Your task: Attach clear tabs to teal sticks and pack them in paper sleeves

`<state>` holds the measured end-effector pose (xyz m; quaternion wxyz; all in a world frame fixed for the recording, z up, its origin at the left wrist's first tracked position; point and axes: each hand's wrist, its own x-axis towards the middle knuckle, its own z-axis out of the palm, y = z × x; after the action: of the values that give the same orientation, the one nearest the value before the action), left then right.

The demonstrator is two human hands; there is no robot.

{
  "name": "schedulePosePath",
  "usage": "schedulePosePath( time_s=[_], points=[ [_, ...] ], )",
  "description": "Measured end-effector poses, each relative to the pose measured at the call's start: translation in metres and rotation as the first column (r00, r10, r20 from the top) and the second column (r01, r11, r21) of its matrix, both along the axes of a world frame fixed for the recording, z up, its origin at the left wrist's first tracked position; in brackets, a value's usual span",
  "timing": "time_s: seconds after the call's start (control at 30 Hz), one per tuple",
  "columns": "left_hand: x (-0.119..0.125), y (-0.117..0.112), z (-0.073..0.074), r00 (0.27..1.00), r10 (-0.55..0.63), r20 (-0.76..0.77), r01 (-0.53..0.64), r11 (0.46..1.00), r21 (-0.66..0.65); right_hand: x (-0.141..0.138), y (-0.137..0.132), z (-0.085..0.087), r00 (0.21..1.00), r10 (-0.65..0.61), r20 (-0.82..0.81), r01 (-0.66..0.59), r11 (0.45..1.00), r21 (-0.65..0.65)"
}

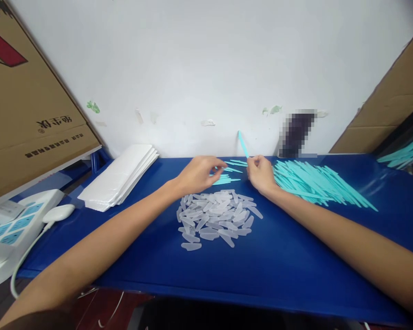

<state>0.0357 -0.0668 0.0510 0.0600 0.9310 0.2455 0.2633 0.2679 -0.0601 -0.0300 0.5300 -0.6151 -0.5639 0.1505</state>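
My right hand [261, 174] pinches a turquoise eyebrow razor [242, 144] between thumb and fingers, its free end pointing up and to the left. Just left of it, my left hand [203, 173] hovers with curved fingers, thumb and fingertip a little apart, and nothing shows between them. Close to those fingertips lies a small group of turquoise razors [227, 180], partly hidden by the hand. Below both hands spreads a loose heap of translucent blade caps [220, 215]. A large pile of turquoise razors [316, 183] lies beside my right wrist.
The blue table [192, 270] meets a white wall behind. White flat packets [119, 176] are stacked at left, near a power strip [24, 220] with a plugged-in cable. Cardboard boxes [30, 101] stand at both sides. A clear container [406, 151] at far right holds more turquoise razors.
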Motion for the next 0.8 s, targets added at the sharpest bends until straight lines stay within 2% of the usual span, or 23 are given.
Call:
schedulePosePath(
  time_s=[0.1,0.17,0.23,0.3,0.4,0.63,0.8],
  points=[
    [-0.042,-0.005,-0.017,0.981,0.149,0.127,-0.147,0.989,-0.021,-0.005,-0.001,0.007,0.995,-0.086,0.053,0.088,0.995,-0.042],
    [-0.066,-0.007,-0.028,0.945,0.257,0.200,-0.251,0.966,-0.057,-0.008,-0.002,0.010,0.992,-0.056,0.115,0.061,0.997,-0.037],
    [-0.082,-0.007,-0.038,0.902,0.349,0.254,-0.333,0.937,-0.104,-0.009,-0.002,0.012,0.984,-0.042,0.172,0.048,0.998,-0.032],
    [-0.091,-0.006,-0.044,0.860,0.409,0.307,-0.367,0.911,-0.186,-0.009,-0.002,0.012,0.973,-0.049,0.226,0.056,0.998,-0.025],
    [-0.094,-0.001,-0.047,0.815,0.443,0.374,-0.349,0.890,-0.294,-0.008,-0.002,0.011,0.956,-0.075,0.285,0.076,0.997,0.007],
    [-0.088,-0.001,-0.047,0.793,0.468,0.390,-0.325,0.867,-0.379,-0.005,0.000,0.014,0.950,-0.020,0.310,0.033,0.999,-0.038],
    [-0.085,0.000,-0.051,0.711,0.480,0.513,-0.169,0.826,-0.538,-0.007,-0.007,0.018,0.959,0.060,0.276,-0.029,0.993,-0.115]
  ],
)
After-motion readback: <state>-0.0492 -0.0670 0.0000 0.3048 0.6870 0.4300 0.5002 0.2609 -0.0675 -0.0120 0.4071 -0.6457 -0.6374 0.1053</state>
